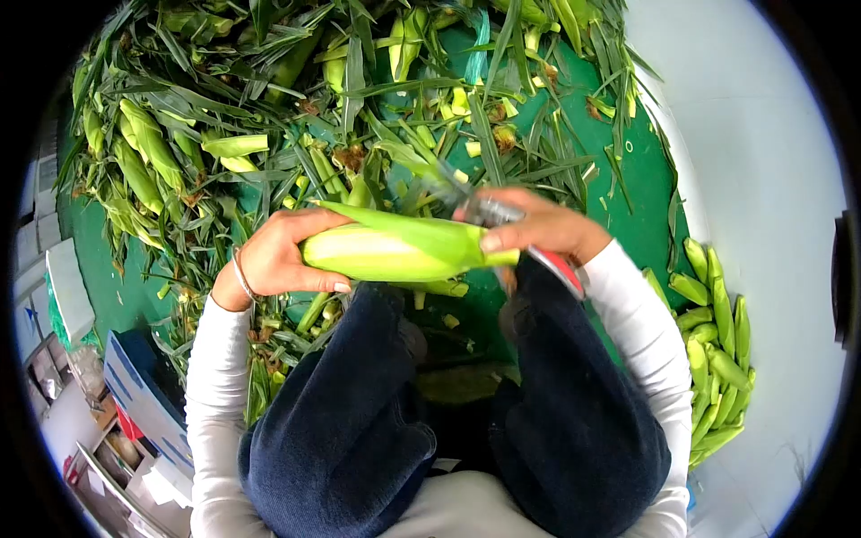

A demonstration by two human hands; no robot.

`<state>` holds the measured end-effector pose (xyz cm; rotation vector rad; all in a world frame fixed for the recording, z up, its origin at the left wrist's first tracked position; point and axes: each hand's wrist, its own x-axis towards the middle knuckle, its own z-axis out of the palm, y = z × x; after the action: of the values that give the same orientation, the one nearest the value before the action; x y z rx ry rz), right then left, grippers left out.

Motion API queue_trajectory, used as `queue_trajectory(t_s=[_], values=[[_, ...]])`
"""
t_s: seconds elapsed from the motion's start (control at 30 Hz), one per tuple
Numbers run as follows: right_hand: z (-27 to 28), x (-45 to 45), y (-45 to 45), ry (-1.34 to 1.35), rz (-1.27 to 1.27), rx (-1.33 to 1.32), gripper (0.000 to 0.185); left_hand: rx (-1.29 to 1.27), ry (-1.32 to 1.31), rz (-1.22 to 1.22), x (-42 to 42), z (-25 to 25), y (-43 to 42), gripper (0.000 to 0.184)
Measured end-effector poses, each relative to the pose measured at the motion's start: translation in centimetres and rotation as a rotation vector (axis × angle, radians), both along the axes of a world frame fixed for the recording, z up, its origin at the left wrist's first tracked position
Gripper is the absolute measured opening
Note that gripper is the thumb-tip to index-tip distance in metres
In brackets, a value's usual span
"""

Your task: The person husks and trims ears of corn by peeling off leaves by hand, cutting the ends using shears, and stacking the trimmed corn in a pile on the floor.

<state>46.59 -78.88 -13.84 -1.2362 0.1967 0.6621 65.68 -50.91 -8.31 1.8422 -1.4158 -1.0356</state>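
Note:
An ear of corn [395,253] in pale green husk lies level above my knees. My left hand [276,257] is wrapped round its left end, with the thumb below and the fingers behind. At the stalk end, my right hand [543,226] grips pruning shears [493,213] with a grey metal middle and a red handle. Their blades are smeared by motion and point up and away. My right thumb touches or nearly touches the stalk end of the ear; I cannot tell which.
Husk leaves, cut stalk pieces and unpeeled ears [151,148] cover much of the green floor sheet [587,99]. Trimmed ears [717,359] are piled at the right. A blue plastic stool or crate [143,394] stands at the left, near shelves [117,457]. My knees [359,394] are below the ear.

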Motion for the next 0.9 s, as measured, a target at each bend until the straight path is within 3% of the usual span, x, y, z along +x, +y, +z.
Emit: queue_trajectory(t_s=[0.03, 0.1, 0.13, 0.2, 0.23, 0.27, 0.33, 0.4, 0.53, 0.67, 0.73, 0.77, 0.87, 0.9], values=[[1.5, -0.2, 1.2, 0.149, -0.035, 0.350, 0.073, -0.037, -0.104, -0.017, 0.4, 0.1, -0.2, 0.064], [2.4, -0.4, 2.5, 0.151, -0.159, 0.355, 0.062, -0.143, -0.254, 0.092, 0.7, -0.9, 0.1, 0.061], [1.6, -0.6, 2.9, 0.119, -0.193, 0.352, 0.058, -0.181, -0.495, 0.230, 0.3, -1.1, -0.4, 0.050], [1.3, -0.5, 4.3, 0.086, -0.327, 0.185, 0.059, -0.197, -0.493, 0.516, -0.7, -3.2, 0.0, 0.040], [1.1, -0.3, 4.8, 0.067, -0.395, 0.096, 0.060, -0.259, -0.100, 0.766, -2.3, -4.7, -0.3, 0.031], [0.5, -0.2, 5.1, -0.023, -0.378, -0.117, 0.058, -0.140, 0.105, 0.781, -3.9, -4.5, -0.9, 0.030], [-0.2, -0.2, 6.1, -0.135, -0.440, -0.226, 0.057, -0.138, 0.626, 0.785, -6.8, -4.7, -3.0, 0.029], [-0.4, -0.7, 6.8, -0.190, -0.457, -0.299, 0.056, 0.004, 0.918, 1.017, -7.7, -5.0, -4.5, 0.023], [-0.3, -1.1, 6.9, -0.213, -0.454, -0.373, 0.055, -0.109, 0.851, 1.060, -7.1, -6.1, -5.1, 0.021], [-0.7, -0.8, 7.2, -0.090, -0.516, -0.128, 0.053, -0.249, 0.745, 1.042, -6.6, -7.6, -5.2, 0.017], [-1.1, -1.1, 7.2, -0.054, -0.524, -0.145, 0.052, -0.389, 0.407, 1.044, -6.4, -9.4, -5.6, 0.025], [-1.1, -1.5, 7.5, -0.053, -0.535, -0.116, 0.053, -0.189, 0.484, 1.158, -6.7, -9.3, -5.5, 0.038], [-0.9, -2.2, 8.1, -0.195, -0.484, -0.153, 0.054, -0.196, 1.324, 1.073, -5.4, -9.6, -5.2, 0.051], [-0.8, -2.4, 7.9, -0.120, -0.359, -0.233, 0.056, -0.281, 1.314, 1.112, -4.9, -10.7, -5.2, 0.052]])
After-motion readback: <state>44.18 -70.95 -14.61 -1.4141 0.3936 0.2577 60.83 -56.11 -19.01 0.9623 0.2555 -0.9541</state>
